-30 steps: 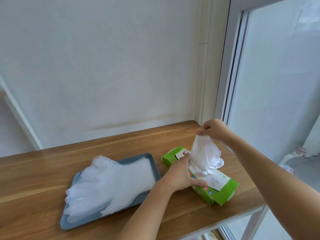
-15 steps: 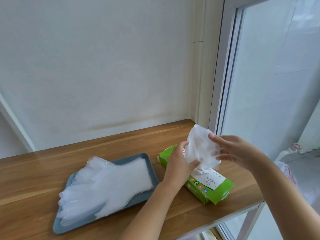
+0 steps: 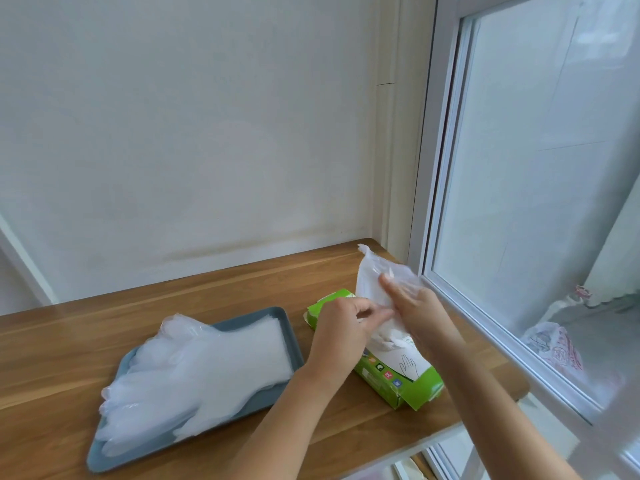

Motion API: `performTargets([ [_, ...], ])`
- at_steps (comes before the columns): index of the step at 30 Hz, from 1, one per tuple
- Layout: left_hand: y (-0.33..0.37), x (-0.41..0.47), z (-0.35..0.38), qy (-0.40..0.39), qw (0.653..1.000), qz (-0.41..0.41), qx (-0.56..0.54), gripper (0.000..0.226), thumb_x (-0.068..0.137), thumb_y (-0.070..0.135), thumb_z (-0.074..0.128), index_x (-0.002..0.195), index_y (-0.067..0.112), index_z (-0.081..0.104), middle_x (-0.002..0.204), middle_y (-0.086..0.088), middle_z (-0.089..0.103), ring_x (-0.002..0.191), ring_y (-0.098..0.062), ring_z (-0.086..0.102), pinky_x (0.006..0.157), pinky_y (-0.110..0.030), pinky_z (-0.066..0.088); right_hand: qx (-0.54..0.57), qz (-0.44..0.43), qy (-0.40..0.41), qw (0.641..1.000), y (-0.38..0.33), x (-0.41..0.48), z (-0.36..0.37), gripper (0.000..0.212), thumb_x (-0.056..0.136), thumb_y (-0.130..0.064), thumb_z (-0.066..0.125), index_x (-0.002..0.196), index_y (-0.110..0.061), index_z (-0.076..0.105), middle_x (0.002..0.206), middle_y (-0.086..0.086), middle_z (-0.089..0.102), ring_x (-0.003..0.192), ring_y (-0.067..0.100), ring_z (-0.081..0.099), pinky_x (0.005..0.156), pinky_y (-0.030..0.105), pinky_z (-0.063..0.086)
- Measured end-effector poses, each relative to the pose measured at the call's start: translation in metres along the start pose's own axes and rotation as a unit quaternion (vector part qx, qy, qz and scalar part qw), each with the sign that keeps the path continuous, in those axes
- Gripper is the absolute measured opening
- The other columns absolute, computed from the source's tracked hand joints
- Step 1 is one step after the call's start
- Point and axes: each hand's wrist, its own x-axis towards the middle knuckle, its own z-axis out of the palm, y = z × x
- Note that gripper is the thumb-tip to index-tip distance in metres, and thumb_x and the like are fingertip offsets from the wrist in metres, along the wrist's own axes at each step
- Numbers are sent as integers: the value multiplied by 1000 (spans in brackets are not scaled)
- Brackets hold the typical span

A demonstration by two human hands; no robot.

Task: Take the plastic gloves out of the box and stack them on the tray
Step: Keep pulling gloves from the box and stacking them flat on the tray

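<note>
A: The plastic glove [image 3: 375, 282] is above the green box [image 3: 412, 382], held up almost upright, with its long axis from the box opening toward the window. Its lower end is near the slot; I cannot tell if it is fully out.

B: Who holds it?

A: Both. The left hand [image 3: 341, 329] pinches the lower part with fingers closed on the film. The right hand [image 3: 415, 306] has its fingers spread flat against the sheet, from the window side.

B: And the tray?

A: The grey tray [image 3: 287, 327] lies to the left of the box on the wooden bench [image 3: 225, 289], just beside it. The left hand is nearer to it. The stack of gloves [image 3: 194, 372] there lies with cuffs toward the box and fingers hanging over the far left rim.

B: So the glove must go left and lie down flat?

A: I think yes. The film is thin, cloudy and wrinkled, so it may fold or cling. The box is light cardboard and may shift.
</note>
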Motion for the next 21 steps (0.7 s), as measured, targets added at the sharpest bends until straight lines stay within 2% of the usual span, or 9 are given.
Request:
performTargets([
  [2,-3,0,-3,26,999,-21,-9,15,88,27,69,92,16,78,80,3,75,75,-12,67,64,-18,50,-13,23,46,999,3,3,1,57,71,-61,63,62,-8,45,52,1,35,49,13,31,51,28,25],
  [5,-14,5,-16,82,990,-94,-63,16,91,24,65,83,16,76,78,-2,74,63,-10,65,62,-24,50,-152,14,132,979,7,2,-10,57,84,-46,66,48,-17,33,43,-6,30,40,11,26,47,26,23],
  [7,-28,13,-26,118,962,-182,-167,23,93,22,62,81,6,73,83,-10,74,77,-15,68,73,-24,52,-354,1,187,916,10,-1,-20,50,86,-41,67,53,-17,38,50,-3,39,48,17,37,51,29,28],
  [9,-36,18,-31,114,918,-255,-280,28,95,22,59,86,-4,67,89,-15,71,84,-24,68,83,-30,56,-532,-36,225,816,7,-10,-17,24,82,-31,72,80,-13,56,82,5,57,78,25,53,67,33,37],
  [10,-37,19,-30,108,900,-279,-318,27,97,21,58,88,-4,64,87,-15,68,79,-24,66,85,-32,56,-566,-85,240,784,7,-13,-12,28,78,-23,75,96,-9,58,98,10,57,91,30,53,76,36,40],
  [14,-32,22,-21,129,842,-338,-401,18,100,15,51,92,1,60,82,-12,62,66,-19,62,78,-37,56,-484,-312,152,803,-5,-39,37,20,83,-10,70,101,-9,62,103,6,57,95,27,58,80,24,37],
  [16,-27,24,-20,138,832,-340,-416,18,101,16,49,99,1,59,89,-13,65,69,-20,66,69,-32,58,-533,-184,14,826,7,-45,56,50,96,-40,50,132,-6,47,135,6,46,128,25,43,99,21,28],
  [18,-24,27,-24,147,830,-325,-428,20,102,18,48,94,3,58,85,-8,67,69,-16,69,70,-32,57,-615,-43,-57,785,32,-41,59,86,92,-63,35,152,-7,6,160,9,6,148,23,4,118,33,7],
  [21,-19,34,-37,164,823,-279,-468,26,103,18,45,81,9,54,69,-3,58,65,-15,61,65,-29,56,-631,30,-52,774,53,-31,54,87,94,-65,23,151,-11,-12,160,7,-13,147,24,-12,119,45,-2],
])
